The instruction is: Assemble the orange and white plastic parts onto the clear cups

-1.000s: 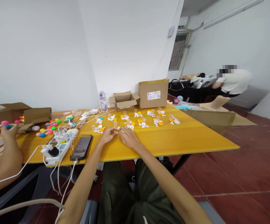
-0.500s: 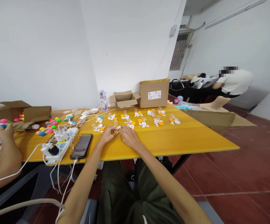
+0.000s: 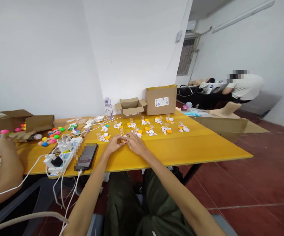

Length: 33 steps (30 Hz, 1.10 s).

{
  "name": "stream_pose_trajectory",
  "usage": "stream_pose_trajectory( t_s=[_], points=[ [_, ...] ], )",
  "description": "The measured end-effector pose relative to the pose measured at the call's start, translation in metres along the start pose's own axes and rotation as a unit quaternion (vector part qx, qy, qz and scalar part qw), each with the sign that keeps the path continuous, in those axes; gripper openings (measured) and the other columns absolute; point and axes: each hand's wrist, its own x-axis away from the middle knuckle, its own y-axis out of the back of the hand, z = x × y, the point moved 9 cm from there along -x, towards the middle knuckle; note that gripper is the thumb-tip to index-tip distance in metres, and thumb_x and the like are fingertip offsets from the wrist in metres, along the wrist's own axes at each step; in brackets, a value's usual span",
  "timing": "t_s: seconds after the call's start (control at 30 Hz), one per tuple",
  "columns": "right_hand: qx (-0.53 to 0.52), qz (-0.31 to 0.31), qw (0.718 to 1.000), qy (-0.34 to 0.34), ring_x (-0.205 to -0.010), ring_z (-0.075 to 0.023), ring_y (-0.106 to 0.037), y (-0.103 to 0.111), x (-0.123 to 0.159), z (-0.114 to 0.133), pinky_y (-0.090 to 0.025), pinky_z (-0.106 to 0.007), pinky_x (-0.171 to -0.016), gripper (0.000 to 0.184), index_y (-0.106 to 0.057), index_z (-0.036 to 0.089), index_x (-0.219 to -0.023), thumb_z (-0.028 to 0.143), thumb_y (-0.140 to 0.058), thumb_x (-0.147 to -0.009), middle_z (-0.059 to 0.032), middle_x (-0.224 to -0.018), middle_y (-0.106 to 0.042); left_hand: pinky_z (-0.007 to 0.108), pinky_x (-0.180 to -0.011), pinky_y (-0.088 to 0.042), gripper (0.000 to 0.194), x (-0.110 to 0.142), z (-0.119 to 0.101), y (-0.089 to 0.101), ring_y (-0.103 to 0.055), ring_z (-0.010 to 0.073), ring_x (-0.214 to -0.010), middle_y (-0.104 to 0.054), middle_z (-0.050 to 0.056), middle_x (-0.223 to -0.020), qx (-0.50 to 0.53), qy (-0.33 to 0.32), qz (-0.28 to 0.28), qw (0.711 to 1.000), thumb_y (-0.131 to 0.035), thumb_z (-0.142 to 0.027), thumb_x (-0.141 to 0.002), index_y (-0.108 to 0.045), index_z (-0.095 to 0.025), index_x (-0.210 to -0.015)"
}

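Note:
My left hand (image 3: 116,143) and my right hand (image 3: 135,143) meet low over the yellow table (image 3: 171,150), fingertips almost touching. Thumb and fingers of the left are pinched together; what they grip is too small or too covered to make out. The right hand's fingers curl down over the same spot, also closed on something hidden. Just beyond them stands a small clear cup (image 3: 121,131) beside tiny white pieces (image 3: 125,136). Further small heaps of white pieces, orange discs (image 3: 169,131) and clear cups spread across the table behind and to the right.
Left of my arm lie a phone (image 3: 87,156) and a power strip (image 3: 66,157) with trailing cables. Two cardboard boxes (image 3: 160,101) and a water bottle (image 3: 108,108) stand by the wall. At far left, another person's hands (image 3: 5,144) are near colourful balls (image 3: 54,134).
The view has shifted slightly. My hands stay together at the same spot, with only small finger movements. The co-worker's hands at left have moved a little.

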Motion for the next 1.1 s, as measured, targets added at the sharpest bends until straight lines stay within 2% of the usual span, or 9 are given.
stream_pose_trajectory(
  t_s=[0.33,0.6,0.8,1.1],
  points=[
    [-0.094,0.008,0.996,-0.01,-0.115,-0.0224,-0.058,-0.004,-0.011,-0.012,-0.046,-0.041,-0.1,0.014,-0.073,0.021,-0.085,0.01,-0.065,-0.088,-0.0094,-0.121,-0.063,0.034,-0.085,-0.053,0.01,0.001,0.0,0.0,-0.065,0.0191,-0.084,-0.073,0.003,-0.087,-0.021,0.02,0.003,1.0,-0.075,-0.026,-0.073,-0.074,-0.02,-0.081],
    [-0.094,0.063,0.994,-0.014,-0.11,-0.022,-0.062,-0.005,-0.027,-0.007,-0.048,-0.038,-0.095,0.014,-0.072,0.02,-0.07,0.011,-0.074,-0.081,-0.0073,-0.115,-0.068,0.032,-0.082,-0.054,0.01,0.0,0.002,-0.001,-0.067,0.0183,-0.079,-0.074,0.002,-0.079,0.0,0.037,0.015,0.999,-0.063,-0.018,-0.077,-0.072,-0.02,-0.073],
    [-0.088,0.077,0.993,-0.01,-0.109,-0.0212,-0.061,-0.007,-0.031,-0.005,-0.048,-0.036,-0.093,0.015,-0.071,0.019,-0.07,0.008,-0.074,-0.08,-0.0072,-0.114,-0.068,0.032,-0.08,-0.054,0.014,0.0,0.0,-0.002,-0.066,0.0172,-0.075,-0.072,0.002,-0.076,-0.003,0.027,0.013,1.0,-0.059,-0.015,-0.077,-0.071,-0.019,-0.069],
    [-0.106,0.09,0.988,-0.061,-0.108,-0.0217,-0.063,-0.01,-0.031,-0.012,-0.049,-0.033,-0.092,0.018,-0.069,0.019,-0.065,0.007,-0.073,-0.077,-0.0064,-0.109,-0.07,0.033,-0.084,-0.053,0.017,0.0,-0.005,-0.001,-0.065,0.0175,-0.077,-0.071,0.001,-0.075,-0.046,0.016,0.009,0.999,-0.057,-0.012,-0.077,-0.071,-0.02,-0.07]
  ],
)
